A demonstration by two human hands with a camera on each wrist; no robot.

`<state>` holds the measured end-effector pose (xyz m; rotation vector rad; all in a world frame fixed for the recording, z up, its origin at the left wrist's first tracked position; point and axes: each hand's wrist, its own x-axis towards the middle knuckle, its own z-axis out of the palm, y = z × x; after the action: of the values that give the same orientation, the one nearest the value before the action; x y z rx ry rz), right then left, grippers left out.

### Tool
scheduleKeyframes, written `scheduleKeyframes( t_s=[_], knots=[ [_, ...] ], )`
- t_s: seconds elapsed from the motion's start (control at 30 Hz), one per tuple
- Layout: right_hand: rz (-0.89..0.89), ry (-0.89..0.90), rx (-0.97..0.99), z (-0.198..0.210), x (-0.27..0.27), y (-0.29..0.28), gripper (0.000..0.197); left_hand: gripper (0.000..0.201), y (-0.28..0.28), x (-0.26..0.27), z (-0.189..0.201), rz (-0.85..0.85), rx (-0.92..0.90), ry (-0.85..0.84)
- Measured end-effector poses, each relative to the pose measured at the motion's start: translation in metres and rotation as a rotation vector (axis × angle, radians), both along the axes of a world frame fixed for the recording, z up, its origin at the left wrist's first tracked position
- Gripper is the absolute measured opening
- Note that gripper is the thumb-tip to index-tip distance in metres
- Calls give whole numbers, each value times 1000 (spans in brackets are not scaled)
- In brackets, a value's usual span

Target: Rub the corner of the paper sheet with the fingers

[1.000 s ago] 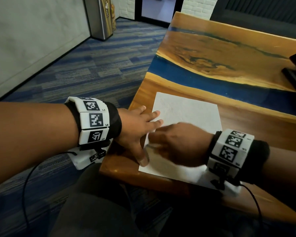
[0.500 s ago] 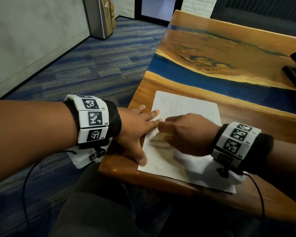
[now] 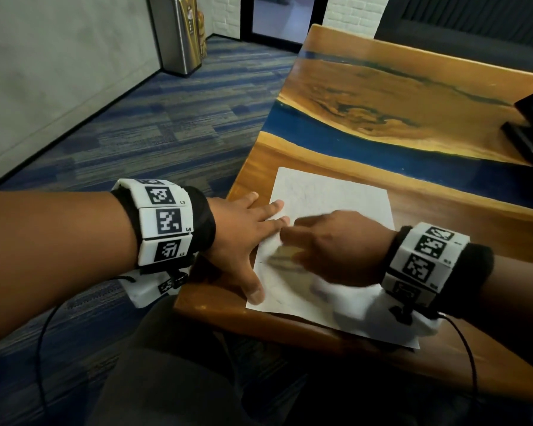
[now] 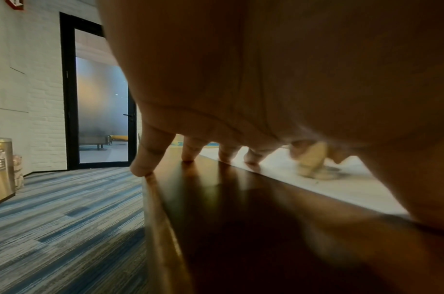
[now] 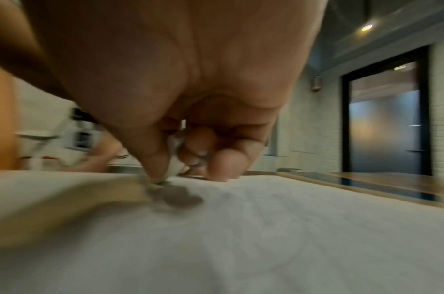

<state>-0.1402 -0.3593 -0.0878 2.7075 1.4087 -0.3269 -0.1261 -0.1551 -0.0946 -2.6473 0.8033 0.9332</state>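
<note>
Eraser (image 3: 285, 256) pinched under right hand (image 3: 336, 247) (on paper (image 3: 330, 195)).

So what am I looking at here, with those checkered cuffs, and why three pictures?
No machine here: a person's two bare hands, with cameras worn on the head and on each wrist, so there are three views of one moment. The cuffs carry printed marker squares. On the wooden table lies a white sheet of paper. The left hand rests flat, fingers straight, holding the sheet's edge down. The right hand pinches a small pale eraser-like block against the paper; blur hides more.
</note>
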Motion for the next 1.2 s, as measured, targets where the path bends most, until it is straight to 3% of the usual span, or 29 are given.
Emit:
scheduleKeyframes(
  t_s=[0.1, 0.23, 0.3, 0.4, 0.53, 0.7, 0.83, 0.97, 1.1, 1.2],
  knots=[
    [193, 67, -30, 1, -12, -1, 21, 141, 0, 0, -1, 0, 11, 5],
    [-76, -33, -43, 5, 13, -12, 20, 141, 0, 1, -3, -13, 10, 3],
    [-35, 1, 2, 4, 7, -9, 22, 139, 0, 1, -2, -11, 10, 10],
    [163, 115, 0, -1, -20, 5, 24, 138, -1, 2, -1, -16, 24, 27],
    [-91, 21, 8, -1, 7, 0, 23, 139, 0, 3, -2, -20, 17, 11],
    [150, 115, -12, -4, -17, 10, 25, 140, 0, 3, -1, -15, 27, 19],
    [-119, -1, -17, 1, 11, 1, 29, 139, 0, 2, -1, -5, 10, 16],
    [112, 74, 64, -7, -21, 17, 28, 139, 1, 3, -1, -14, 15, 23],
    [-132, 32, -22, 1, 12, -1, 23, 139, 1, 2, -2, -4, 11, 17],
    [-56, 22, -12, 0, 7, -4, 21, 139, 0, 2, -2, -6, 17, 18]
  ],
)
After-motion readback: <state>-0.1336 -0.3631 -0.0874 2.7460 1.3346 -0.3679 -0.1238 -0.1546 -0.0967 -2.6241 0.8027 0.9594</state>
